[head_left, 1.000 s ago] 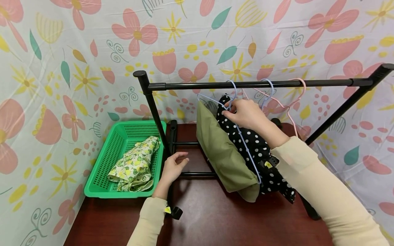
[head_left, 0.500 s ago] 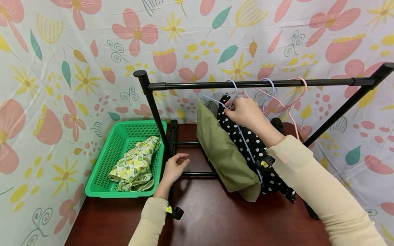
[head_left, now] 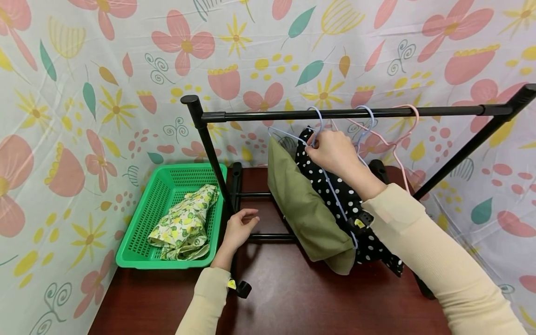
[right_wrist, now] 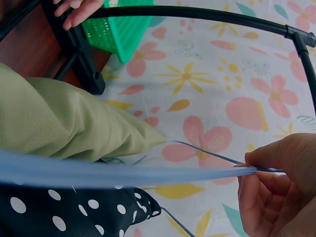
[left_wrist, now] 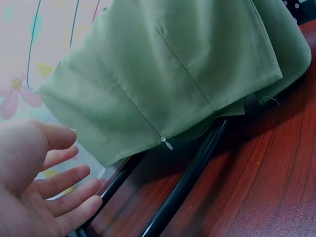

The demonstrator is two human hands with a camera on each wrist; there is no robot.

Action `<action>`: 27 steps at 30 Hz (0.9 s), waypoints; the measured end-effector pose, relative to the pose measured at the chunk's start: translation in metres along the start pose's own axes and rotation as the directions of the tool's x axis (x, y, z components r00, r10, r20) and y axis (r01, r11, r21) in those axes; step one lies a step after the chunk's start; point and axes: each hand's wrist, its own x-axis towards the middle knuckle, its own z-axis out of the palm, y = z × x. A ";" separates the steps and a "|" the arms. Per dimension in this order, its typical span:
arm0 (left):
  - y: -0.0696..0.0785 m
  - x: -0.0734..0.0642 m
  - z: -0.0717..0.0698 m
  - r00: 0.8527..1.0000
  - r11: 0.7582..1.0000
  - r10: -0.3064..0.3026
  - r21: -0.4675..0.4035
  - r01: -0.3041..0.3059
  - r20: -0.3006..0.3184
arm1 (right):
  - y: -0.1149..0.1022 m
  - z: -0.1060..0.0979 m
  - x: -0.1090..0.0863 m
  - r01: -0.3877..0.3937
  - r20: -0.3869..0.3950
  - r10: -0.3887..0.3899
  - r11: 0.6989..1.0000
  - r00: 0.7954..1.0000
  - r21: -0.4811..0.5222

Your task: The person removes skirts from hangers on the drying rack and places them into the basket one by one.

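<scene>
My right hand (head_left: 335, 151) pinches a light blue hanger (right_wrist: 197, 176) between thumb and fingers, just below its hook, which loops over the black rail (head_left: 259, 116). From this hanger hangs an olive-green garment (head_left: 303, 204); a small zipper pull (left_wrist: 167, 143) shows on it in the left wrist view. Right behind it is a black garment with white dots (right_wrist: 49, 212), partly covered by my right arm. My left hand (head_left: 237, 228) is held beside the rack's left post, fingers loosely spread and holding nothing, with the green cloth a short way off.
Left of the rack, a green basket (head_left: 125, 253) holds a folded lemon-print cloth (head_left: 186, 223). Another blue hanger hook (head_left: 369, 118) and a pink hanger (head_left: 412, 123) are farther right on the rail. A flowered curtain (head_left: 138, 60) stands behind the reddish-brown table (head_left: 284, 298).
My right wrist and forearm have dipped slightly left, with the fingers staying on the blue hanger. My left hand and the garments have hardly moved.
</scene>
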 end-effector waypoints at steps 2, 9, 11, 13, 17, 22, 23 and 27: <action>0.000 0.001 0.000 1.000 1.000 0.003 -0.003 -0.003 0.003 | 0.000 0.000 0.000 0.005 -0.020 -0.005 1.000 1.000 -0.004; 0.000 0.003 0.002 1.000 1.000 0.010 -0.011 -0.010 -0.014 | 0.001 0.000 0.003 0.025 -0.087 -0.023 0.999 0.996 0.022; -0.001 0.003 0.003 1.000 1.000 0.009 -0.019 -0.009 -0.018 | 0.001 0.000 0.003 0.023 -0.082 -0.021 0.999 0.996 0.027; -0.001 0.003 0.004 1.000 1.000 0.011 -0.025 -0.012 -0.024 | 0.000 0.000 0.003 0.024 -0.078 -0.022 0.999 0.997 0.027; -0.002 0.005 0.007 0.999 0.999 0.012 -0.034 -0.013 -0.039 | -0.002 -0.001 0.003 0.029 -0.080 -0.026 0.999 0.996 0.032; -0.003 0.005 0.011 0.999 0.999 -0.017 -0.040 0.015 -0.051 | -0.004 -0.004 0.003 0.027 -0.097 -0.023 0.999 0.995 0.035; -0.003 0.005 0.011 0.998 0.999 -0.018 -0.039 0.016 -0.055 | -0.005 -0.005 0.003 0.029 -0.102 -0.025 0.999 0.994 0.031; -0.003 0.005 0.014 0.997 0.999 -0.021 -0.042 0.018 -0.076 | -0.008 -0.006 0.002 0.049 -0.126 -0.047 0.999 0.991 0.012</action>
